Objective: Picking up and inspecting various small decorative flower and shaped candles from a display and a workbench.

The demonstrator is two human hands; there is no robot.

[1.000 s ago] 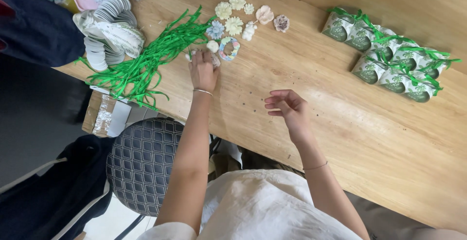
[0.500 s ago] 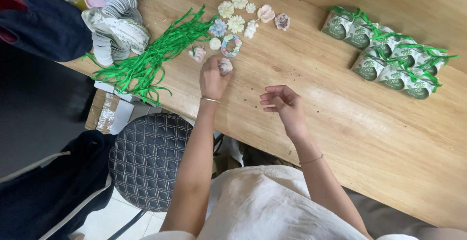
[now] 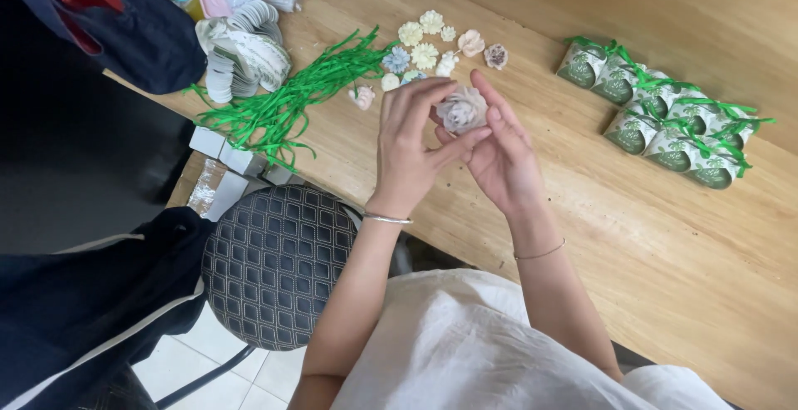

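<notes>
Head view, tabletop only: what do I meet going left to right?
Stack of white paper pieces → green ribbon strips → left hand → pale flower held in both hands → right hand → green-ribboned small boxes.

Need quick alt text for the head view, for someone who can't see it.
Both hands, left hand and right hand, hold a pale flower-shaped piece above a wooden table. Behind lie more small flowers, green ribbon strips and green-ribboned boxes.

Between both hands, the pale flower (image 3: 462,111) looked matt and papery. Beneath the grip lay smooth, lightly glossy wooden table (image 3: 665,235); left of it, shiny green ribbon strips (image 3: 291,98).
</notes>
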